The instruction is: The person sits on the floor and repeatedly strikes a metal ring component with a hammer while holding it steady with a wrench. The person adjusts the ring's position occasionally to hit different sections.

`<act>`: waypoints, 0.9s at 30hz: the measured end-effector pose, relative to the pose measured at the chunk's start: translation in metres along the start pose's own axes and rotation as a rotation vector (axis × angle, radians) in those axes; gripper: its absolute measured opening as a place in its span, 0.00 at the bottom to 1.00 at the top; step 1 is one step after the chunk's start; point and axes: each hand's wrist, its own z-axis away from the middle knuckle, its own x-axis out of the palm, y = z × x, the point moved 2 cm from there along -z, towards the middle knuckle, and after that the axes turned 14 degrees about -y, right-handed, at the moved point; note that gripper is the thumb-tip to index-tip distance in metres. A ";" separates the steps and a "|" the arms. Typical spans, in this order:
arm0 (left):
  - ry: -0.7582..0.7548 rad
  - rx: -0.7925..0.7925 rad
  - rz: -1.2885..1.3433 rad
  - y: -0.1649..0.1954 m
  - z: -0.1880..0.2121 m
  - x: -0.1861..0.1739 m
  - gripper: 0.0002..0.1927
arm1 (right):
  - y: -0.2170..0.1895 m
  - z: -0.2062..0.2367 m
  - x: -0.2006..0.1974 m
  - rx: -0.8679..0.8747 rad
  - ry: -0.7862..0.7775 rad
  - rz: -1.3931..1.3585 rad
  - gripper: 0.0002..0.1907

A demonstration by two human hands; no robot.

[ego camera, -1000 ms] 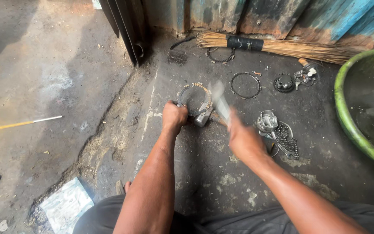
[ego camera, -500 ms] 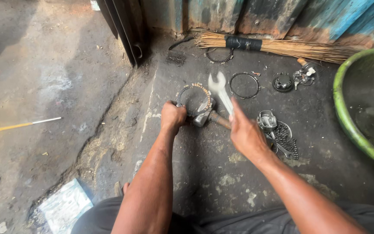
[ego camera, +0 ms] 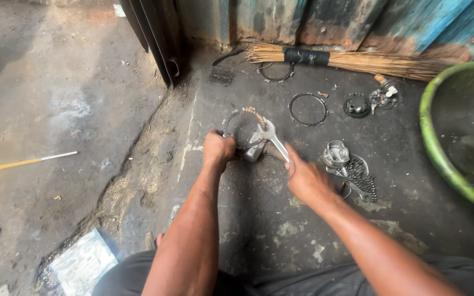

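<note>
Left hand (ego camera: pixel 218 151) clenched, seemingly pinning metal ring (ego camera: pixel 242 123); right hand (ego camera: pixel 305 181) grasping steel wrench (ego camera: pixel 270 137).

Two hands (ego camera: pixel 218 151) (ego camera: pixel 306 181) — one wrench (ego camera: pixel 270 137), one broom (ego camera: pixel 346 59), one green basin (ego camera: pixel 440 153), three rings (ego camera: pixel 308 108).

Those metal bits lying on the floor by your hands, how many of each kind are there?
Thin open rings: 3, at and the one by the left hand
Toothed gear: 1
Wrench in the right hand: 1
Piston-like part: 1
Total: 6
</note>
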 end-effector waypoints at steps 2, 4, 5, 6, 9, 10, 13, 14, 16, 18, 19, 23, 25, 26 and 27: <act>0.013 0.035 -0.029 0.009 0.007 0.001 0.23 | 0.001 0.000 0.001 0.104 -0.122 0.049 0.31; 0.033 0.029 -0.068 0.009 0.014 -0.004 0.23 | 0.001 0.002 0.000 0.159 -0.170 -0.141 0.33; 0.033 0.026 -0.081 0.011 0.014 -0.002 0.23 | 0.000 0.002 -0.002 0.151 -0.110 -0.187 0.32; 0.037 0.024 -0.103 0.011 0.014 -0.003 0.23 | -0.002 0.002 -0.003 0.141 -0.047 -0.243 0.31; 0.022 0.038 -0.032 0.007 0.010 -0.003 0.23 | -0.006 0.003 -0.003 0.024 -0.030 -0.103 0.32; 0.040 0.062 -0.067 0.006 0.008 -0.004 0.23 | -0.008 0.003 -0.002 -0.037 -0.055 -0.008 0.32; 0.055 0.099 -0.096 0.004 0.004 -0.004 0.22 | -0.002 0.003 0.001 0.180 -0.211 -0.243 0.33; 0.030 0.079 -0.054 0.002 0.004 -0.004 0.21 | -0.003 0.003 -0.002 0.119 -0.100 -0.235 0.32; 0.023 0.057 -0.035 0.002 0.004 -0.005 0.21 | -0.005 0.003 -0.007 -0.017 0.140 -0.228 0.30; 0.035 0.051 -0.062 0.003 0.005 -0.004 0.21 | -0.006 0.002 -0.004 0.021 -0.065 -0.163 0.30; 0.049 0.061 -0.079 0.004 0.005 -0.004 0.21 | -0.006 0.001 -0.003 0.039 -0.165 -0.130 0.30; 0.056 0.064 -0.082 0.006 0.007 -0.004 0.19 | -0.004 0.002 -0.005 0.121 -0.064 -0.235 0.31; 0.055 0.051 -0.068 0.006 0.007 -0.004 0.20 | -0.004 0.002 -0.010 0.044 0.103 -0.233 0.30; 0.063 0.050 -0.069 0.006 0.008 -0.004 0.21 | -0.004 0.002 -0.009 0.072 -0.012 -0.178 0.31; 0.069 0.054 -0.068 0.006 0.008 -0.004 0.22 | -0.004 0.002 -0.008 0.100 -0.122 -0.120 0.31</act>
